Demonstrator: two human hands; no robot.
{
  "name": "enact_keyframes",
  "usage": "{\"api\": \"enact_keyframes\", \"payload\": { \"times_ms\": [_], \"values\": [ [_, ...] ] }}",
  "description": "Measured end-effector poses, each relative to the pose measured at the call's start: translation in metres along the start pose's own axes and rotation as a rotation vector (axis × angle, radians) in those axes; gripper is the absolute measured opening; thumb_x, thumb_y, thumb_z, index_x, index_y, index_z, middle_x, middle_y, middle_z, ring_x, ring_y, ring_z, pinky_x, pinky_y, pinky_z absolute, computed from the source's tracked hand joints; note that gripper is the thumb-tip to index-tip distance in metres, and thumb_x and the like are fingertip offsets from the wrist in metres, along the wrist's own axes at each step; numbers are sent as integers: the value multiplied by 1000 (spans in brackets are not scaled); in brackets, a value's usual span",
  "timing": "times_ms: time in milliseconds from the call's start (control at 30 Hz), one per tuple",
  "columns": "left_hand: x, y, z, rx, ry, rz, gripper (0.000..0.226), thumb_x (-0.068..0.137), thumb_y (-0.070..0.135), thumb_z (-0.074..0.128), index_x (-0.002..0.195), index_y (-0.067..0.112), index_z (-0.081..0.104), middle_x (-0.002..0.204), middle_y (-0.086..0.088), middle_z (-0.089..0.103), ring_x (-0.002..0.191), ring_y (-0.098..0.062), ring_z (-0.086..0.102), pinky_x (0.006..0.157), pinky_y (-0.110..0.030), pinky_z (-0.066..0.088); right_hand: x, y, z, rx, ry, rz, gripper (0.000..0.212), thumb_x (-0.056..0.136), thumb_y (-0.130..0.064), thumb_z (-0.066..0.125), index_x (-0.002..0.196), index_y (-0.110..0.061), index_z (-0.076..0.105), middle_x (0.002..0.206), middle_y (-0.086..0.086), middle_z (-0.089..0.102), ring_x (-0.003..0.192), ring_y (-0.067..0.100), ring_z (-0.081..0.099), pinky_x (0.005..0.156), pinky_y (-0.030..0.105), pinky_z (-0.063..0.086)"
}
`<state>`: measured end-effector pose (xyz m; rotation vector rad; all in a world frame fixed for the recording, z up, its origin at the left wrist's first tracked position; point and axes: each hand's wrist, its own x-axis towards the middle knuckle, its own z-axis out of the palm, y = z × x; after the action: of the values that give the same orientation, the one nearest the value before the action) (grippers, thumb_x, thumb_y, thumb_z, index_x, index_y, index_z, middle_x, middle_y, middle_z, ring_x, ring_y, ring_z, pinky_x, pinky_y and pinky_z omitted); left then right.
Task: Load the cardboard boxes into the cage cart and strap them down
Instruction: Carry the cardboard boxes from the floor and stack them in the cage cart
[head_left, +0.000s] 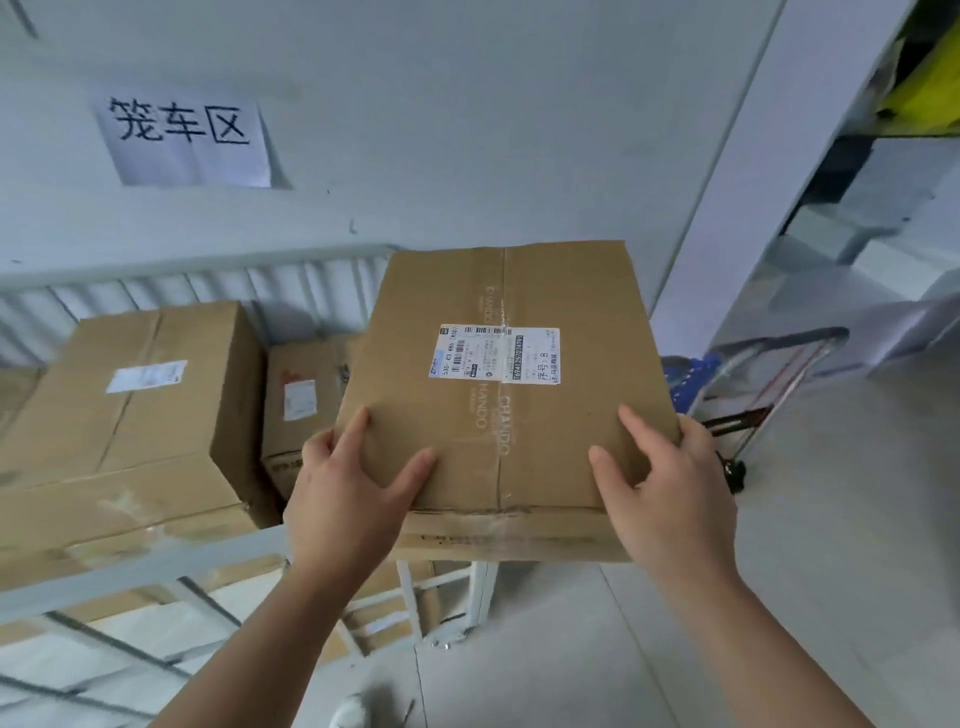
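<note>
A brown cardboard box (514, 364) with a white shipping label sits at the right end of the grey cage cart (156, 566), its near end jutting past the cart's front rail. My left hand (345, 499) grips its near left corner, thumb on top. My right hand (670, 493) grips the near right corner, thumb on top and fingers round the side. Inside the cart a large taped box (140, 395) lies on the left, and a smaller box (301, 410) stands between it and the held one. No strap is in view.
The cart's barred back panel (208, 286) stands against a wall bearing a paper sign (182, 137). A folding hand trolley (753, 395) with a blue base leans at the right. White shelving (857, 234) rises beyond it. Pale floor lies below.
</note>
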<state>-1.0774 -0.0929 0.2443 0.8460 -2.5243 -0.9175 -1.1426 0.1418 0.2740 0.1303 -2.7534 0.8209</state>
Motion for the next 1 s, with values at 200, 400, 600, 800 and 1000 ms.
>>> {"api": "enact_keyframes", "payload": {
  "times_ms": [200,400,600,800,1000],
  "values": [
    [67,-53,-39,3,50,-128,87,69,79,51,142,36,32,141,-1,37,121,-22,49,90,-45,50,47,-82,61,-28,-121,-117,55,86,-50,55,137,-32,48,136,7,40,120,24,45,90,37,45],
    [152,-107,-58,80,27,-188,87,71,79,48,143,33,32,138,-3,39,119,-24,51,88,-41,50,90,-148,142,-40,-256,-105,55,87,-53,51,139,-36,44,140,6,36,119,23,45,90,35,43],
    [236,-157,-55,136,-83,-253,86,72,79,48,143,33,30,139,-4,38,123,-24,48,90,-43,50,123,-189,224,-55,-356,-28,54,88,-52,51,139,-36,44,145,8,32,125,25,42,91,38,43],
    [296,-192,-30,198,-146,-323,87,72,81,45,143,34,30,138,-5,38,123,-24,49,90,-40,48,162,-201,298,-79,-435,-25,55,88,-53,51,140,-36,43,145,7,33,124,22,43,76,28,41],
    [352,-214,11,226,-148,-398,85,73,79,46,143,33,31,137,-6,40,124,-25,47,91,-41,48,213,-199,369,-48,-498,-33,55,88,-51,53,140,-35,44,144,9,34,123,24,43,83,32,45]
  ]
}}
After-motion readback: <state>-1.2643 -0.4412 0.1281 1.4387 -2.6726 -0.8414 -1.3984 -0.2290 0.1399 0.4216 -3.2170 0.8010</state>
